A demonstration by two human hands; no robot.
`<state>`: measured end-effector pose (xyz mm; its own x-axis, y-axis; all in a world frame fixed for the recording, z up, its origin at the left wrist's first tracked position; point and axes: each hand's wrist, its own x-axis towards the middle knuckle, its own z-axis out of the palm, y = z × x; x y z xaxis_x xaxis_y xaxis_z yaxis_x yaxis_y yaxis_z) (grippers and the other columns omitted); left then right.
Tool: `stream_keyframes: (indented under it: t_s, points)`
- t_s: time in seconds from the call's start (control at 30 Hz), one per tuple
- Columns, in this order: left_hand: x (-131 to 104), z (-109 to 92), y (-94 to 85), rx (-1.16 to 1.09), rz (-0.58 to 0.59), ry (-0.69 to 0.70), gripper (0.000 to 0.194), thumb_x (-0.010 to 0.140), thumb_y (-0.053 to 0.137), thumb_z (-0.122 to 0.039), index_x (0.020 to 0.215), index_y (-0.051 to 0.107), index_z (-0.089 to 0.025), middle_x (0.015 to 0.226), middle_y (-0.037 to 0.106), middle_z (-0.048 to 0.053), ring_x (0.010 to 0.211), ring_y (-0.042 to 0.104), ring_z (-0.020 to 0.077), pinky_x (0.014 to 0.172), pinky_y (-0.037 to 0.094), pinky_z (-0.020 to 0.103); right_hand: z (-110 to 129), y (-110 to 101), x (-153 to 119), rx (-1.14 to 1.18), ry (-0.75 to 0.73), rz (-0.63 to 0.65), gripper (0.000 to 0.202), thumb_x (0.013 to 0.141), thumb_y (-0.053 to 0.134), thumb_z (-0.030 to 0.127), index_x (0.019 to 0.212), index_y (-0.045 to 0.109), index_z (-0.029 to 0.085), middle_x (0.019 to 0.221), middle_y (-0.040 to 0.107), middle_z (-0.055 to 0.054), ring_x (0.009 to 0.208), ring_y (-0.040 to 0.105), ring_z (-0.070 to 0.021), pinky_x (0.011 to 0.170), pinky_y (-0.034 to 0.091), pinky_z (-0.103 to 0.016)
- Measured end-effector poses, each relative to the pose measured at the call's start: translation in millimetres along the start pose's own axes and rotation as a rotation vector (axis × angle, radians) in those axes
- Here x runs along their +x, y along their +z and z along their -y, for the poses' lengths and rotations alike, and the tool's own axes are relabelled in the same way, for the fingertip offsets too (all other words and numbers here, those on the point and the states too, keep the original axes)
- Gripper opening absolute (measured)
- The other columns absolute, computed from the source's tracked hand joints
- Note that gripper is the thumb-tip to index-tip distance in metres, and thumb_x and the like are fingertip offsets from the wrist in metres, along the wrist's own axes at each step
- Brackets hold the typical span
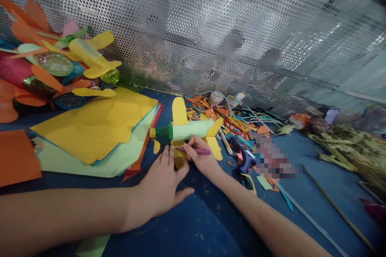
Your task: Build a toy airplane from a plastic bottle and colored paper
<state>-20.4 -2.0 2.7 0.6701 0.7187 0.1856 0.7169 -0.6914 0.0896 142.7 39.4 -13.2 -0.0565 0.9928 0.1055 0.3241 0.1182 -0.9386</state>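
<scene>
My right hand point(201, 160) grips a purple pen point(203, 151), its tip on a yellow paper piece point(180, 156) at the near side of a small model plane. The plane's body is a bottle wrapped in pale green paper point(193, 129), with a green neck point(164, 132) and yellow cap to the left. One yellow wing point(179, 111) sticks up at the far side, and yellow tail pieces point(214, 148) are at the right end. My left hand point(163, 180) lies flat beside the pen tip, fingers stretched out onto the yellow paper, partly covering it.
Stacked coloured paper point(99, 128) lies on the left of the blue table point(208, 217). Behind it are several bottle planes point(87, 54). Paper scraps, scissors and a dark blue glue gun point(245, 158) spread to the right, with dried husks point(343, 144) beyond. A perforated metal screen point(187, 28) borders the back.
</scene>
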Motion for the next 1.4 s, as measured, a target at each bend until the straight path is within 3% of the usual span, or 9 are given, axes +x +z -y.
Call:
stream_keyframes:
  t_s: [0.63,0.8,1.1,1.4]
  points:
    - [-1.0,-0.7,-0.6,-0.015,0.005,-0.011,0.061,0.084,0.032,-0.059,0.125,0.047,-0.018,0.135,0.041,0.021,0.127,0.030,0.0388,0.099,0.028,0.050,4.1,0.8,-0.5,-0.020,-0.007,-0.020,0.023,0.081,0.053,0.036,0.067,0.041,0.022,0.050,0.045,0.007,0.047,0.041,-0.0107,0.048,0.035,-0.023]
    - [-1.0,0.2,1.2,-0.018,0.001,-0.001,0.060,0.084,0.032,-0.060,0.126,0.047,-0.019,0.135,0.040,0.023,0.127,0.029,0.0391,0.099,0.027,0.050,5.9,0.8,-1.0,0.026,-0.003,0.034,0.021,0.081,0.052,0.038,0.070,0.042,0.022,0.050,0.047,0.007,0.047,0.045,-0.0115,0.049,0.037,-0.024]
    - [-0.9,0.2,-0.3,-0.012,0.009,0.001,0.061,0.084,0.031,-0.060,0.125,0.047,-0.018,0.135,0.040,0.022,0.127,0.028,0.0408,0.098,0.028,0.050,4.5,1.5,0.9,0.003,-0.003,-0.066,0.023,0.078,0.053,0.033,0.063,0.040,0.023,0.049,0.042,0.007,0.045,0.040,-0.0109,0.045,0.032,-0.023]
    - [-1.6,0.2,1.0,-0.029,0.001,-0.010,0.060,0.084,0.032,-0.060,0.125,0.047,-0.019,0.138,0.037,0.020,0.128,0.028,0.0391,0.099,0.028,0.049,5.5,1.1,0.6,0.006,-0.014,-0.085,0.024,0.076,0.054,0.038,0.062,0.041,0.024,0.047,0.043,0.006,0.045,0.043,-0.0128,0.043,0.033,-0.025]
